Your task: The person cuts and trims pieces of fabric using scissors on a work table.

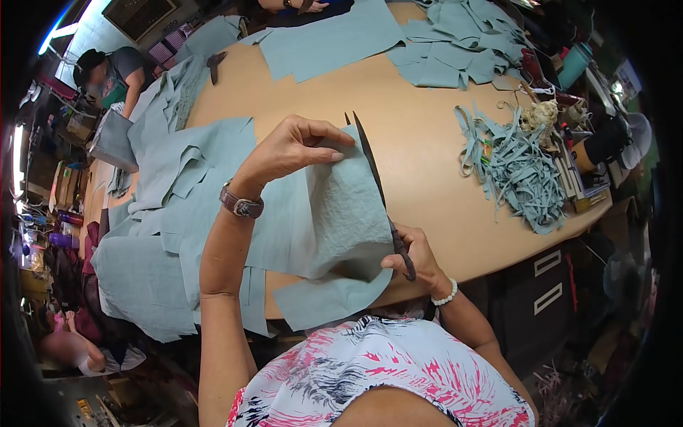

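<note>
A pale blue-green piece of fabric (pixel 348 206) is lifted off the table in front of me. My left hand (pixel 302 146) pinches its far top edge between thumb and fingers, with a watch on that wrist. My right hand (pixel 416 260) grips the handles of large dark scissors (pixel 371 160). Their long blades point away from me and lie along the fabric's right edge, slightly parted at the tips. The fabric's lower part curls down near the table's front edge, beside another flap of the same cloth (pixel 331 302).
Layered fabric sheets (pixel 142 270) cover the left of the wooden table (pixel 427 178). A heap of thin cloth strips (pixel 526 174) lies on the right. More cut pieces (pixel 462 43) and a large sheet (pixel 327 39) lie at the far side. Another person (pixel 124 75) works at the far left.
</note>
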A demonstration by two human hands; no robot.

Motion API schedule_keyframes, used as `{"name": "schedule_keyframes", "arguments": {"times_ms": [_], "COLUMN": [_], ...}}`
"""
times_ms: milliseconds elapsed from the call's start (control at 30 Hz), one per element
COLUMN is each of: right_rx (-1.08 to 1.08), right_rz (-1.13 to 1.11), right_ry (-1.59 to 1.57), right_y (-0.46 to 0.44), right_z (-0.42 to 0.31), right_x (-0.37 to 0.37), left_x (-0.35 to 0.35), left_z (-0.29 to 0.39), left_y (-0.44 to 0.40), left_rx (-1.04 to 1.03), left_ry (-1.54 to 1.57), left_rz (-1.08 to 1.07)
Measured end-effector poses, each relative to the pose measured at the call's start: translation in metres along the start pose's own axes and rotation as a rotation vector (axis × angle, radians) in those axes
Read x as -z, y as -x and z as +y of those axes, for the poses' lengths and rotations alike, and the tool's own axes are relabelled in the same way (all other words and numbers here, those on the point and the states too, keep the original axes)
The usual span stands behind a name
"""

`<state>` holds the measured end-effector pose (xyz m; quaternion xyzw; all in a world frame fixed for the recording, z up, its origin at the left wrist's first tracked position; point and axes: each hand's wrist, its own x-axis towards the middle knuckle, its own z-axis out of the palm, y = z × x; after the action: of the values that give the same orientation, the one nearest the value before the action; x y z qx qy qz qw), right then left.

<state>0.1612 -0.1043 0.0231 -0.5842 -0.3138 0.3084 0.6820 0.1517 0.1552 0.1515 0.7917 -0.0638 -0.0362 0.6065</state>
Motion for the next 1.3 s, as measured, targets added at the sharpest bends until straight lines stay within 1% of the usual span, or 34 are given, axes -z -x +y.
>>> {"name": "schedule_keyframes", "arguments": {"times_ms": [167, 333, 467, 600, 800, 1033, 1133, 1233, 1300], "right_rx": [0.009, -0.011, 0.062, 0.061, -0.013, -0.003, 0.015, -0.055, -0.086], "right_rz": [0.017, 0.047, 0.030, 0.037, 0.013, 0.050, 0.065, 0.091, 0.158], "right_ry": [0.045, 0.019, 0.038, 0.075, 0.154, 0.161, 0.245, 0.241, 0.319], "right_y": [0.002, 0.003, 0.003, 0.003, 0.004, 0.007, 0.009, 0.011, 0.008], "right_z": [0.005, 0.001, 0.010, 0.004, -0.016, -0.018, -0.015, -0.016, -0.030], "right_x": [0.001, 0.000, 0.002, 0.002, 0.003, 0.001, 0.003, 0.007, 0.010], "left_x": [-0.001, -0.005, -0.004, -0.003, -0.003, -0.005, -0.004, -0.002, -0.001], "left_z": [0.001, 0.005, 0.007, 0.010, 0.011, 0.010, 0.009, 0.008, 0.004], "left_y": [0.000, 0.001, 0.003, 0.004, 0.005, 0.005, 0.006, 0.009, 0.012], "left_rx": [-0.009, 0.006, 0.007, -0.040, -0.032, -0.032, 0.002, 0.035, 0.027], "left_ry": [0.012, 0.001, -0.057, -0.063, -0.087, -0.086, -0.068, -0.046, -0.046], "left_rz": [-0.006, 0.025, 0.042, 0.036, 0.043, 0.063, 0.082, 0.109, 0.136]}}
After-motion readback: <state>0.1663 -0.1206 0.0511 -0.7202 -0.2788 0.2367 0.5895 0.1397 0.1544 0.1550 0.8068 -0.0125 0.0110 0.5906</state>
